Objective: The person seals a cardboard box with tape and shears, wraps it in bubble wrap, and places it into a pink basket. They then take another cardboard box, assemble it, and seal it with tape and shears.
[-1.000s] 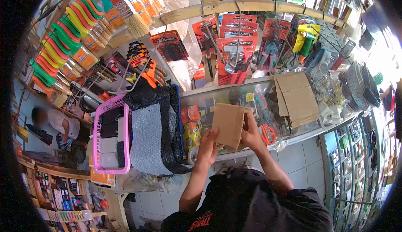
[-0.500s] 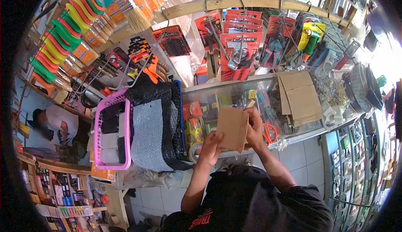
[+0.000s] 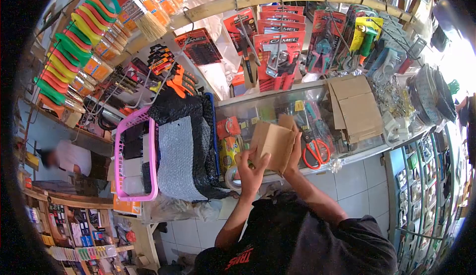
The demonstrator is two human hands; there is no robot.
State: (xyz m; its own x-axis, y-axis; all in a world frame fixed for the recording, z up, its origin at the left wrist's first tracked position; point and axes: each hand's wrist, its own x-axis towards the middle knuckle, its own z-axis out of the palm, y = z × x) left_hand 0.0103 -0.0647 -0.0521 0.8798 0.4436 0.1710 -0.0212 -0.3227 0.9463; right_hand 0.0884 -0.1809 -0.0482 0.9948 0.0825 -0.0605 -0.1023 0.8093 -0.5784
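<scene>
A small brown cardboard box (image 3: 271, 145), its folds partly opened out with a flap standing up, is held between both hands above the glass counter. My left hand (image 3: 252, 172) grips its lower left side, thumb on the front face. On the right edge, my right hand (image 3: 294, 151) is closed round the cardboard, some of its fingers hidden behind it. Scissors with orange-red handles (image 3: 316, 154) lie on the counter just right of my right hand. Flat cardboard pieces (image 3: 356, 109) are stacked farther right.
Left of the counter (image 3: 238, 107) stand a pink basket (image 3: 154, 168) of boxes and some bubble wrap (image 3: 176, 151). Packaged tools (image 3: 278, 57) and paint brushes (image 3: 101, 42) hang overhead. Another person (image 3: 72, 158) is at the far left.
The cardboard has gone from a flat-looking piece to an opened box shape with a raised flap. My right hand has moved lower along its edge, and the scissors show more fully.
</scene>
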